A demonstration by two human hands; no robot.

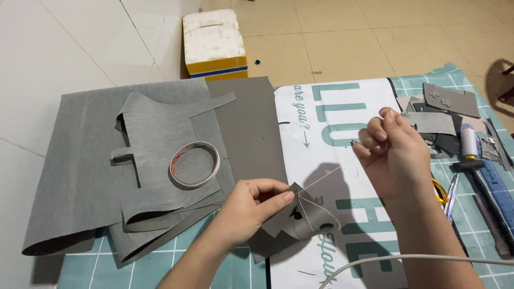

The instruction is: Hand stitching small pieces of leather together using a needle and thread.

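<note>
A teal cutting mat (214, 270) with a white grid covers the floor, and its far edge meets beige tiles. The largest thing on it is a big sheet of grey material (75, 171), spread over the mat's left end and spilling onto the white tiles beyond, with its near edge curling up. Cut-out grey panels (155, 144) lie stacked on top of it, and a flatter dark grey rectangle (249, 128) rests along its right side. A white banner with teal lettering (332, 123) fills the middle of the mat. Past the far edge stands a white foam box (214, 43) with a yellow and blue band. At the mat's right end lies a heap of grey offcuts (444, 118), with a blue ruler (500, 192) and dark-handled tools (482, 182) beside it.

A roll of tape (195, 164) sits on the cut-out panels, toward the near left part of the mat.

The left hand (249, 208) pinches a small folded grey piece (300, 219) between thumb and fingers over the near edge of the banner; the piece has a small heart-shaped hole. A pale thread (321, 178) runs taut from this piece up to the right hand (393, 152), which is closed in a fist above the banner's centre, fingertips pinched on the thread's upper end. Whether a needle is held there cannot be told. A white cable (407, 258) crosses the near right corner.
</note>
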